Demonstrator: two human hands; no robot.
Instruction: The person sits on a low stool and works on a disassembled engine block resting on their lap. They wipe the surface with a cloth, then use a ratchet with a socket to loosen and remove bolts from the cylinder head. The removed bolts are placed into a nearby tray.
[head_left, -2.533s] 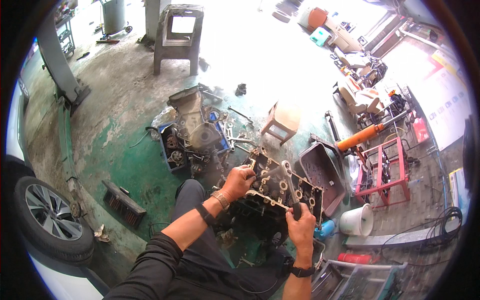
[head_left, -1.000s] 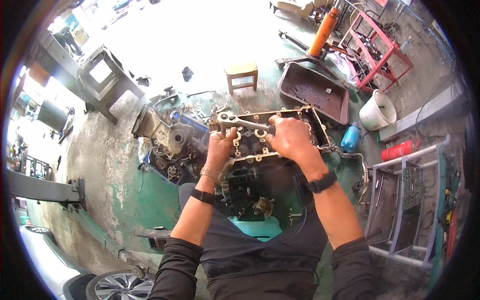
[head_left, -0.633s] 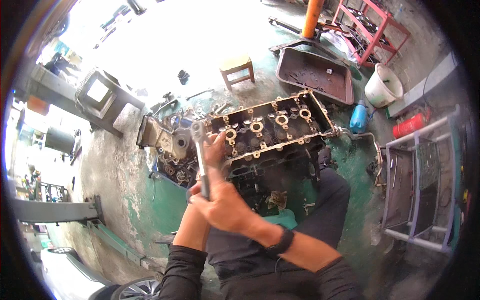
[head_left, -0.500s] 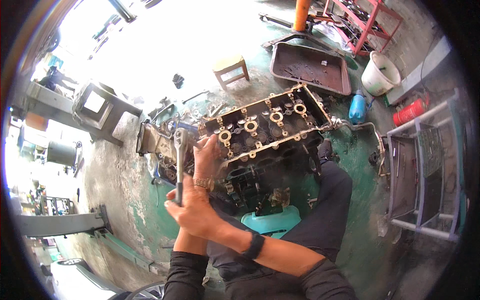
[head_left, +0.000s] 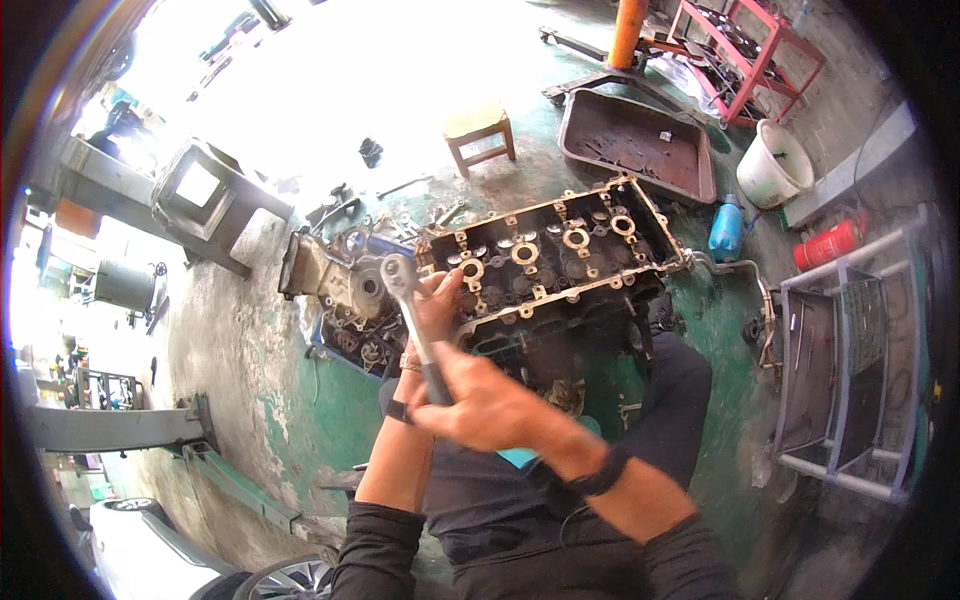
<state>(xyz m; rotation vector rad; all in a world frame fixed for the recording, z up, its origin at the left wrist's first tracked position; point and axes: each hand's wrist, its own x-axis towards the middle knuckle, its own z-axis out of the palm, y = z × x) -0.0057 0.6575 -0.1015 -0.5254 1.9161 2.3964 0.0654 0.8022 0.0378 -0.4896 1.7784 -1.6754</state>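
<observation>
My right hand (head_left: 488,398) is closed around the dark grip of a ratchet wrench (head_left: 411,305), crossing over my left forearm. The ratchet's round head points away from me, beside my left hand (head_left: 436,308). My left hand is closed at the near left corner of an engine block with its cylinder head (head_left: 549,257); what its fingers hold is hidden. Along the open top of the head run several pale ring-shaped bearing mounts. The engine lies low in front of my knees.
Left of the engine lie a metal engine cover (head_left: 345,283) and a tray of greasy parts (head_left: 352,345). Beyond are a wooden stool (head_left: 478,132), a drain pan (head_left: 630,140) and a white bucket (head_left: 772,165). At right stand a blue bottle (head_left: 726,232) and a metal rack (head_left: 850,460).
My right hand has swung right with the ratchet handle, so the wrench now leans instead of standing nearly straight in view. The whole view has shifted slightly. My left hand stays by the engine corner.
</observation>
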